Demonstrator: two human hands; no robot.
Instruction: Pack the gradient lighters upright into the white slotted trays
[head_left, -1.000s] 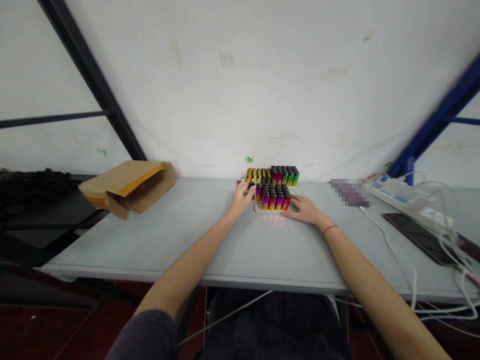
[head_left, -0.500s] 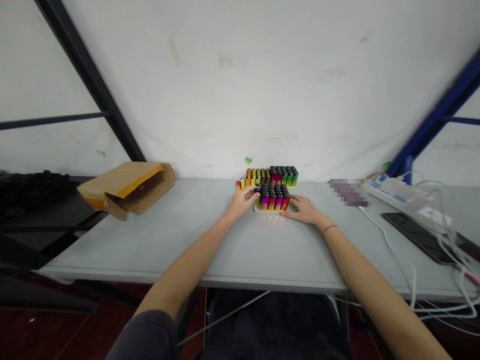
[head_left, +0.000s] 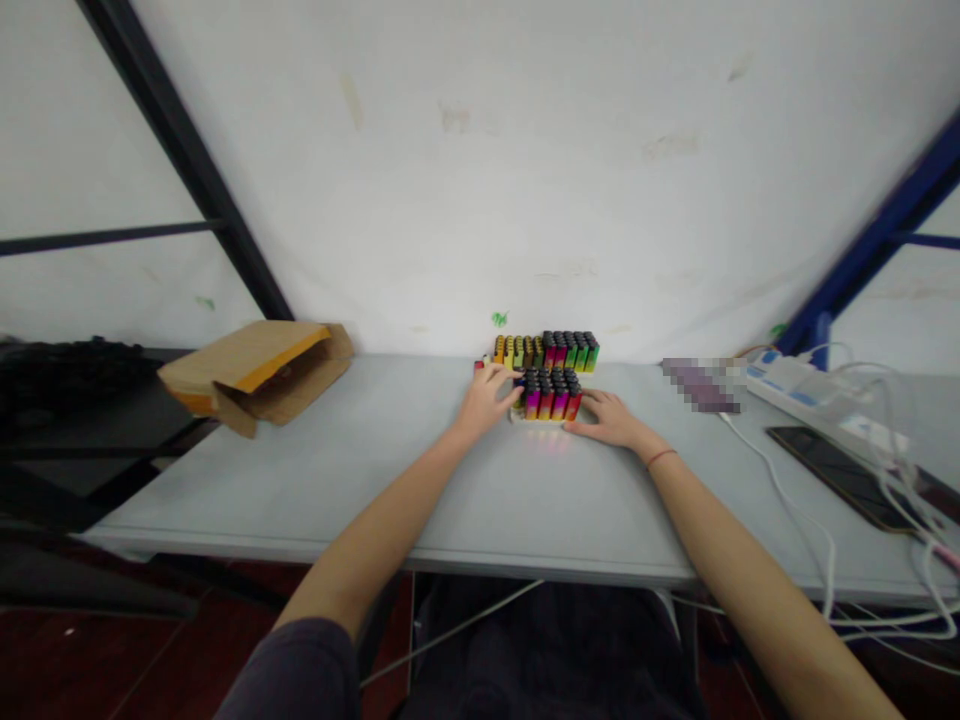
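Two blocks of upright disposable lighters with black caps stand on a pale grey folding table [head_left: 375, 490]. The front block [head_left: 549, 398] fades from magenta to orange, and the rear row [head_left: 544, 352] runs from yellow through green and magenta. My left hand [head_left: 486, 400] lies with spread fingers over the front block's left end, hiding its leftmost lighters. My right hand [head_left: 609, 420] touches the block's right end low down. A small red item [head_left: 478, 366] sits just beyond my left fingers.
A torn cardboard envelope [head_left: 259, 375] lies at the table's left. To the right are a pixelated object [head_left: 701, 387], a white power strip [head_left: 795, 392], a dark phone [head_left: 840, 475] and white cables. Dark and blue frame bars stand against a white wall.
My left hand has slid rightward, further over the front block's left end. My right hand stays about where it was.
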